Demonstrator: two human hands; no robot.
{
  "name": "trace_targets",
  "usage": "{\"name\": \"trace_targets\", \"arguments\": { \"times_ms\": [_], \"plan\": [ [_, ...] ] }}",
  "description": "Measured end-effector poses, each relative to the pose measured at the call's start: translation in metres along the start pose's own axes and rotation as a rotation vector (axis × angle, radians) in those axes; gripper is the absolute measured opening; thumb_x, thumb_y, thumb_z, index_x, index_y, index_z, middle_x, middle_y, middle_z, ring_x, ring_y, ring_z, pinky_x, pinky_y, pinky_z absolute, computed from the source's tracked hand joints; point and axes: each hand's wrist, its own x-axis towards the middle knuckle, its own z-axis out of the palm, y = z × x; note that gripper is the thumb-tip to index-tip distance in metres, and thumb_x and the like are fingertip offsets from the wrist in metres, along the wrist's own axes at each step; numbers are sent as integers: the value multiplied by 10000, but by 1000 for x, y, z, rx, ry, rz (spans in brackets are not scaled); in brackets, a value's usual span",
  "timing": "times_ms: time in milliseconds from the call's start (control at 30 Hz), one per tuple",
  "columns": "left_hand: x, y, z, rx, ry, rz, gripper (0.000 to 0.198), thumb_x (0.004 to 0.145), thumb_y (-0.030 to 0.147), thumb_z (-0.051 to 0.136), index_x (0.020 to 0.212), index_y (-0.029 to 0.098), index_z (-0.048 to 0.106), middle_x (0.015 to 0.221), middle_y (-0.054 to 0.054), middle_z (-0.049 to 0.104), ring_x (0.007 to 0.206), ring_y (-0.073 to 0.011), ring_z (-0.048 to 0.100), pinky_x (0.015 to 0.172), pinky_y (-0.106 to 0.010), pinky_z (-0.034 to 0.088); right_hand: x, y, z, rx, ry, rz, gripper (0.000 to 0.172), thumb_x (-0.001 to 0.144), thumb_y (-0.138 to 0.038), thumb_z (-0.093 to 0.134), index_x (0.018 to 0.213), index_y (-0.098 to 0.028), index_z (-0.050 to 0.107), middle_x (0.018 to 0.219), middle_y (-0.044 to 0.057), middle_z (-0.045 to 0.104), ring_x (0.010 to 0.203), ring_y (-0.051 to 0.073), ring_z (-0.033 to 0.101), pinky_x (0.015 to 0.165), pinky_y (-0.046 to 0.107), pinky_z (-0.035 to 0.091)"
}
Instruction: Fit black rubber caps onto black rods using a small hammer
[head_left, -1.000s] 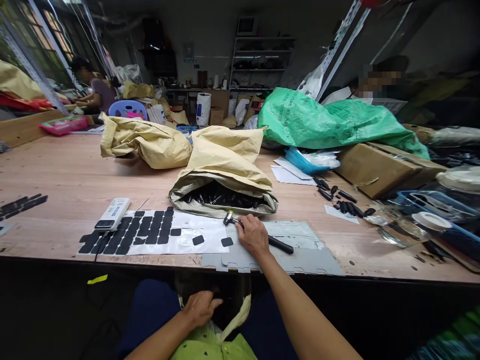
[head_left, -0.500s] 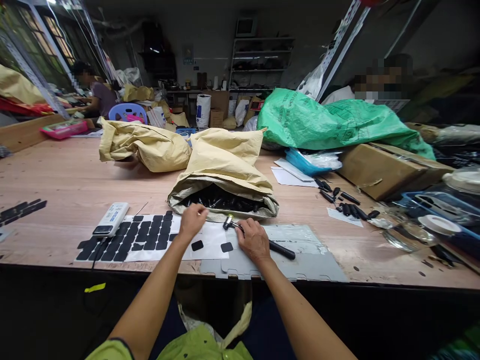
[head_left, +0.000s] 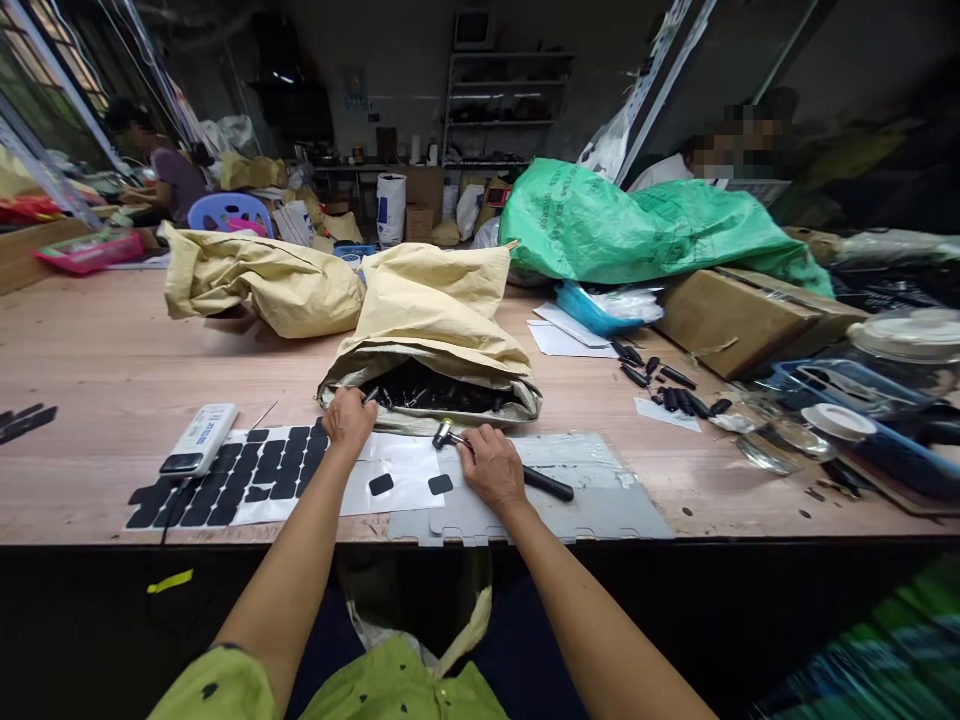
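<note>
At the left side of the sack's mouth is my left hand (head_left: pixel 349 418), its fingers closed with a small black piece (head_left: pixel 370 396) at their tips. The piece's far end cannot be told from the dark parts behind it. My right hand (head_left: pixel 493 466) rests closed over a small hammer (head_left: pixel 549 484). The hammer's head lies to the left of that hand and its black handle sticks out to the right, over the grey sheet (head_left: pixel 607 500). Dark parts with shiny metal bits fill the tan sack (head_left: pixel 439 300). Two black rounded-square pads (head_left: pixel 381 485) lie between my hands.
Rows of black pads (head_left: pixel 225 485) on white backing lie left, under a white device (head_left: pixel 199 440) with a cable. Black oblong parts (head_left: pixel 679 400), a cardboard box (head_left: pixel 750 315) and jars stand right. A green sack (head_left: pixel 600 225) lies behind. Two people sit farther off.
My left hand has moved left to the edge of the sack's mouth, and a black piece now shows at its fingers. My right hand stays on the hammer. The whole view has shifted slightly.
</note>
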Motion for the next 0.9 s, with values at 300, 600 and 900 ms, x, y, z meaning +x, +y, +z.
{"name": "trace_targets", "arguments": {
  "times_ms": [300, 600, 900],
  "plan": [
    [-81, -25, 25, -281, -260, 577, 121, 793, 220, 672, 909, 206, 702, 899, -29, 674, 892, -213, 555, 802, -334, 449, 0, -1, 0, -25, -11, 7, 122, 905, -271, 560, 966, -209, 645, 930, 41, 598, 879, 188, 486, 764, 302, 322],
    [-82, -23, 33, -279, -249, 552, 165, 771, 311, 729, 920, 241, 740, 911, -25, 671, 938, -229, 536, 815, -348, 403, 3, 0, -1, -19, -56, 18, 150, 913, -295, 563, 999, -231, 668, 946, 42, 622, 887, 190, 515, 772, 301, 350],
    [-82, -20, 33, -356, -284, 430, 150, 697, 258, 788, 837, 237, 738, 889, -2, 691, 953, -222, 551, 808, -329, 410, -12, -32, -30, 308, -37, 80, 227, 958, -343, 479, 1050, -248, 664, 1008, 10, 673, 882, 155, 611, 716, 259, 422]
  ]
}}
